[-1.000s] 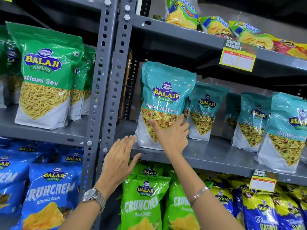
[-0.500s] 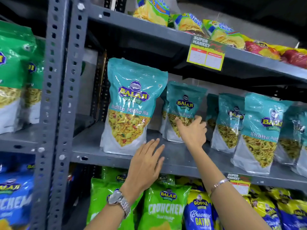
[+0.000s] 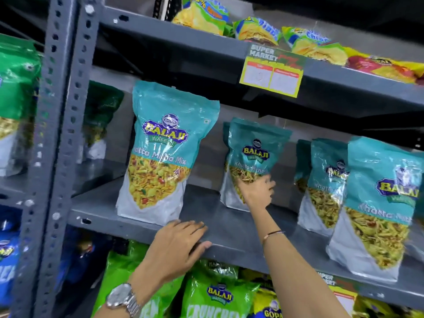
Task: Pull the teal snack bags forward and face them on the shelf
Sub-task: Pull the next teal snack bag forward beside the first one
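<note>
Several teal Balaji bags stand on the grey middle shelf. The leftmost teal bag stands upright at the shelf's front edge, facing out. A second teal bag stands further back to its right. My right hand reaches in and lies on the lower front of this second bag, fingers wrapped at its right side. My left hand rests flat on the shelf's front lip, fingers spread, holding nothing. Further right, a third teal bag stands back and a fourth teal bag stands forward.
A perforated grey upright post divides the racks at left, with green bags beyond it. A yellow price tag hangs from the upper shelf, which holds yellow snack packs. Green Crunchem bags fill the shelf below.
My right hand left the leftmost bag and moved right onto the second teal bag. My left hand rose and settled on the shelf's lip. The view shifted to the right.
</note>
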A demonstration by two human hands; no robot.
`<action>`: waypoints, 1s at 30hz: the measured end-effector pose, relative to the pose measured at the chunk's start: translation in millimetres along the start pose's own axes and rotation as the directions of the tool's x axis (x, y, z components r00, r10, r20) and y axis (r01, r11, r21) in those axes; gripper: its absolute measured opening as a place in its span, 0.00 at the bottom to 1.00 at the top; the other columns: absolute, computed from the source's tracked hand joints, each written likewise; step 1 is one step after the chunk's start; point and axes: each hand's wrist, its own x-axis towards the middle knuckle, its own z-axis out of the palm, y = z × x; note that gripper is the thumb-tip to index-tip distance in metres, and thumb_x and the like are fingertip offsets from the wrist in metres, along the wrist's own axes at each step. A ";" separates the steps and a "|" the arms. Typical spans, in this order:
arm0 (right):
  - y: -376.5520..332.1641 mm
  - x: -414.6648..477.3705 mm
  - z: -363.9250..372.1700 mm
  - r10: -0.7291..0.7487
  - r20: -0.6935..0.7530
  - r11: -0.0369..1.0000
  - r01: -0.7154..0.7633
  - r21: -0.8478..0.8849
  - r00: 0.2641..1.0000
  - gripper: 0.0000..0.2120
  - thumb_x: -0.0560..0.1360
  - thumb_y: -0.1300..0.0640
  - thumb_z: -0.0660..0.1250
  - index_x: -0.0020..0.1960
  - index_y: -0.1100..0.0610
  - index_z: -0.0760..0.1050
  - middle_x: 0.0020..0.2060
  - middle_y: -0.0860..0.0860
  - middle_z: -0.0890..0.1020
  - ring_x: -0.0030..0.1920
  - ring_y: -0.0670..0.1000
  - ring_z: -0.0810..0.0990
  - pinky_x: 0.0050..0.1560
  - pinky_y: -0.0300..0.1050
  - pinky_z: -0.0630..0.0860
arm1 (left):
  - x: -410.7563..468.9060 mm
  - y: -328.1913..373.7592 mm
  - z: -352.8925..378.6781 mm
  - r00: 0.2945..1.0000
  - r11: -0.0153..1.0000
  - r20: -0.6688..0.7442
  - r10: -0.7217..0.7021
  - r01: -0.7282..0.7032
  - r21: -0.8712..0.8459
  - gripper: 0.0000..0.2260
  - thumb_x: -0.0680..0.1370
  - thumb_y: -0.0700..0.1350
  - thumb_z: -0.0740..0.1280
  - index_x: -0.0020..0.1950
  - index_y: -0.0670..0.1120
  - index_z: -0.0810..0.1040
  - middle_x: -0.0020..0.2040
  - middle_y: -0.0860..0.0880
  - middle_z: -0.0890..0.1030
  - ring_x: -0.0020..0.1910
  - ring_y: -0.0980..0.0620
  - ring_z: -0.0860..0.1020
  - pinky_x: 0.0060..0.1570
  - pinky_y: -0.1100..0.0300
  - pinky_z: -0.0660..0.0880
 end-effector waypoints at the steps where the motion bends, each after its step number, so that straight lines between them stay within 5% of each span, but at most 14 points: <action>1: -1.8 4.5 5.2 0.013 0.017 1.000 -0.013 0.016 1.000 0.52 0.66 0.38 0.73 0.76 0.63 0.51 0.72 0.64 0.60 0.71 0.66 0.62 0.67 0.62 0.65 | -0.4 -1.1 -1.0 1.000 1.000 0.009 0.002 -0.002 0.012 0.27 0.82 0.58 0.47 0.50 0.47 0.83 0.50 0.51 0.84 0.48 0.53 0.81 0.50 0.60 0.67; 8: 0.8 22.4 28.3 0.054 0.022 0.997 -0.055 0.062 0.998 0.60 0.62 0.37 0.76 0.77 0.62 0.46 0.73 0.65 0.59 0.72 0.66 0.61 0.69 0.63 0.64 | -4.7 -3.4 5.0 1.000 1.000 0.027 -0.014 0.013 0.018 0.23 0.81 0.59 0.52 0.54 0.48 0.83 0.54 0.53 0.83 0.53 0.54 0.80 0.53 0.59 0.69; 18: 6.3 15.1 25.6 0.021 -0.030 0.998 -0.020 0.054 0.999 0.52 0.63 0.45 0.79 0.74 0.63 0.53 0.69 0.65 0.64 0.69 0.66 0.66 0.64 0.61 0.69 | -5.0 -3.8 6.8 0.999 1.000 -0.030 -0.015 0.016 0.010 0.23 0.81 0.58 0.52 0.53 0.49 0.83 0.53 0.53 0.83 0.52 0.55 0.80 0.52 0.58 0.72; 30: 2.8 -58.1 -15.5 0.025 -0.106 1.000 -0.025 0.000 0.994 0.56 0.62 0.41 0.78 0.76 0.60 0.50 0.68 0.62 0.64 0.68 0.65 0.66 0.62 0.60 0.71 | -3.4 -1.4 1.1 0.999 0.998 -0.002 -0.047 0.047 -0.038 0.27 0.81 0.59 0.48 0.51 0.47 0.83 0.50 0.51 0.84 0.49 0.53 0.81 0.50 0.57 0.73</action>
